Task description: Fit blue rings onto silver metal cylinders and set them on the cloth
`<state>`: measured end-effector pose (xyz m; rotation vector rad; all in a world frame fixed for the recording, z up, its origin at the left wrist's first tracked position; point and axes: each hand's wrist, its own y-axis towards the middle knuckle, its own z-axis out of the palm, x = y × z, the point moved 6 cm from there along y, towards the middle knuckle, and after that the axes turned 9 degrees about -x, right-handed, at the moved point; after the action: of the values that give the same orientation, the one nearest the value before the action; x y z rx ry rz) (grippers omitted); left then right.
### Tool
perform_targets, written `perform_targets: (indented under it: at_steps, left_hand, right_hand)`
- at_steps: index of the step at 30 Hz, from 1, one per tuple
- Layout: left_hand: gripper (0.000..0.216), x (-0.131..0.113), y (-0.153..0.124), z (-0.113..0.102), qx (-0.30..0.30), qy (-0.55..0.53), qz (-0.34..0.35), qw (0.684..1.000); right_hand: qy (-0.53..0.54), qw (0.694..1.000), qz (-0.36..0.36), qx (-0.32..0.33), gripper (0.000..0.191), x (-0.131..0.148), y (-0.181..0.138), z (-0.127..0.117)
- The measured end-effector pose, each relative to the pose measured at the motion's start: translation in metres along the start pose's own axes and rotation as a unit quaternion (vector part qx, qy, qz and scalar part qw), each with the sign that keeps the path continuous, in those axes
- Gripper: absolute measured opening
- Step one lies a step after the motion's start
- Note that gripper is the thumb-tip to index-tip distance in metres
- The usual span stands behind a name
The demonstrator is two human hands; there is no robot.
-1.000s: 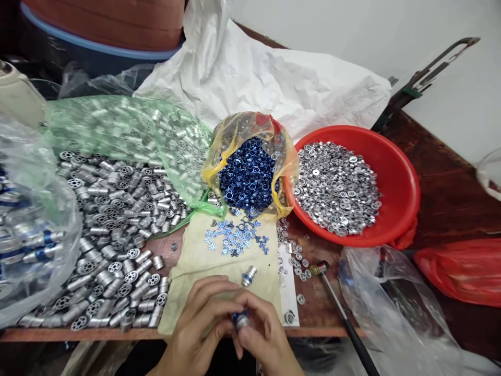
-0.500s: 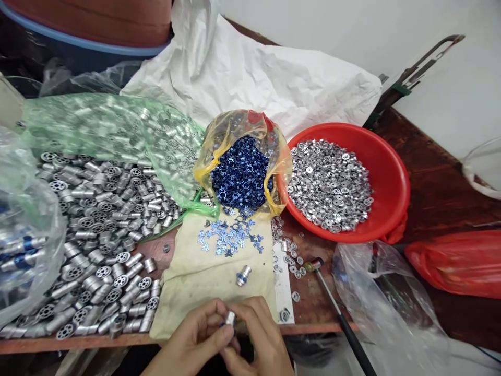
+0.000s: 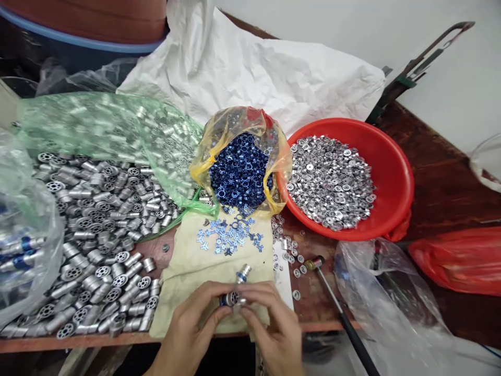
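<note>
My left hand [image 3: 195, 318] is closed on a silver metal cylinder [image 3: 233, 298] with a holed round end and a blue part at its left side. Facing it, my right hand [image 3: 274, 318] pinches a small silver metal piece [image 3: 242, 301], partly hidden by the fingers. The two pieces are close together; whether they touch I cannot tell. Just beyond my fingertips, a silver fitting with a blue ring [image 3: 243, 273] lies on the beige cloth [image 3: 178, 292]. Loose blue three-armed pieces [image 3: 227, 237] are spread farther up the cloth.
Silver cylinders [image 3: 97, 209] are heaped at left by a green bag [image 3: 90, 125]. A yellow bag [image 3: 199, 162] holds blue rings; a red basin [image 3: 391, 183] holds small silver discs. A black-handled hammer [image 3: 344, 318] lies at right, near loose discs [image 3: 296, 295].
Both hands have risen slightly and moved over the cloth's front. The held cylinder has turned so its holed end shows, and a small silver piece is now visible at my right fingertips.
</note>
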<state>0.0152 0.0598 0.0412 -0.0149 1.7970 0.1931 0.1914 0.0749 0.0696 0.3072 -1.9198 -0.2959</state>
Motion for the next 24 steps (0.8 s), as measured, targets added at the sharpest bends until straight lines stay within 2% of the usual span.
perform_targets:
  at_steps: [2, 4, 8, 15, 18, 21, 24]
  left_hand:
    - [0.029, -0.006, 0.001, 0.0, -0.004, -0.005, 0.044, 0.999]
    - [0.031, -0.008, 0.001, 0.0, -0.002, -0.006, 0.059, 0.998]
    - [0.03, -0.005, 0.0, -0.002, -0.005, -0.02, 0.029, 0.999]
    - [0.026, -0.002, -0.001, -0.002, 0.019, -0.027, -0.01, 0.999]
    - [0.019, 0.003, -0.001, -0.002, 0.03, -0.037, -0.058, 0.997]
    - [0.014, 0.01, -0.005, 0.006, 0.057, -0.07, -0.148, 0.985]
    - [0.014, 0.011, -0.015, 0.021, 0.074, -0.122, -0.205, 0.968]
  right_hand:
    - [0.054, 0.998, -0.003, 0.016, 0.031, 0.013, -0.001, 0.014]
    - [0.071, 0.997, 0.011, 0.004, 0.031, 0.013, -0.001, 0.016]
    - [0.087, 0.996, 0.03, 0.004, 0.028, 0.005, 0.0, 0.013]
    - [0.071, 0.997, 0.022, 0.003, 0.027, 0.004, 0.002, 0.015]
    - [0.033, 0.999, -0.026, 0.028, 0.036, 0.013, 0.003, 0.015]
    - [-0.062, 0.989, -0.102, 0.083, 0.054, 0.023, -0.002, 0.021]
    - [-0.141, 0.973, -0.173, 0.064, 0.063, 0.025, -0.013, 0.026]
